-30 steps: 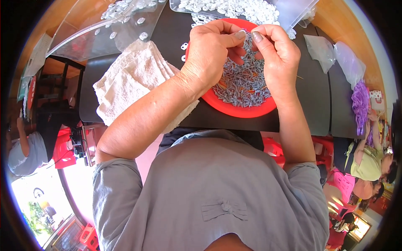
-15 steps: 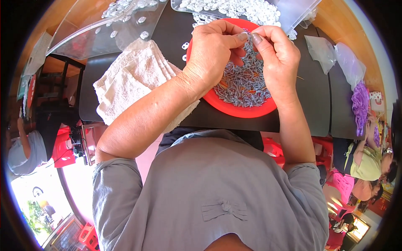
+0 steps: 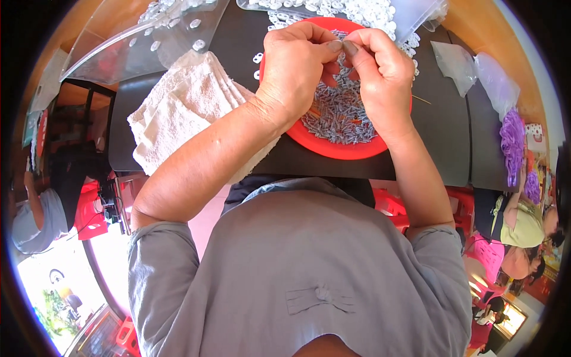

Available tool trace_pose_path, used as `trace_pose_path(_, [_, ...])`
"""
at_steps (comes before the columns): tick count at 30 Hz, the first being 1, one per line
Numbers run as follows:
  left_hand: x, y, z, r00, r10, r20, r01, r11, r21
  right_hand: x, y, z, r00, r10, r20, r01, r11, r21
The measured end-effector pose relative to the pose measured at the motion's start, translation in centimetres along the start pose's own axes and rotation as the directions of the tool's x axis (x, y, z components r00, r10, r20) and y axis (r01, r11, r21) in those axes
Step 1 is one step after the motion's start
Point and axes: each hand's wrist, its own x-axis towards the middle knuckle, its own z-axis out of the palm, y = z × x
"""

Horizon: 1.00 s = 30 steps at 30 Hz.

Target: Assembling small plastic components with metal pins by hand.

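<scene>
My left hand [image 3: 292,68] and my right hand [image 3: 386,80] meet over the far part of a round red basin [image 3: 339,153]. Thumb and forefinger of each hand are pinched together, the tips almost touching. Whatever sits between them is too small or too hidden to make out. Under the hands, the basin holds a heap of small grey-blue rod-like pieces [image 3: 345,128], with a few orange bits among them. A folded whitish towel [image 3: 184,110] lies left of the basin, beneath my left forearm.
Many small white oval pieces [image 3: 369,15] lie in and around a clear container at the far side. Another clear plastic bin [image 3: 137,50] stands far left. To the right are plastic bags [image 3: 496,86], purple strands [image 3: 513,140] and a thin stick [image 3: 421,100]. Other people sit at both sides.
Both hands have shifted slightly left and up in the picture, along with the basin and towel. The fingertips have drawn closer together.
</scene>
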Motion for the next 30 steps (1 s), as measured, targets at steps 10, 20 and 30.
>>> trace_pose_path(10, [0.4, 0.7, 0.1, 0.996, -0.065, 0.067, 0.069, 0.996, -0.063, 0.7, 0.5, -1.4, 0.997, 0.069, -0.022, -0.068, 0.997, 0.038])
trace_pose_path(20, [0.5, 0.9, -0.2, 0.996, -0.052, 0.074, 0.055, 0.998, -0.029, 0.9, -0.4, -1.7, 1.0, -0.02, 0.017, 0.021, 0.999, -0.035])
trace_pose_path(30, [0.4, 0.4, -0.3, 0.998, -0.018, 0.067, 0.009, 0.991, 0.136, 0.6, 0.5, -1.0, 0.988, -0.147, 0.039, 0.152, 0.97, -0.189])
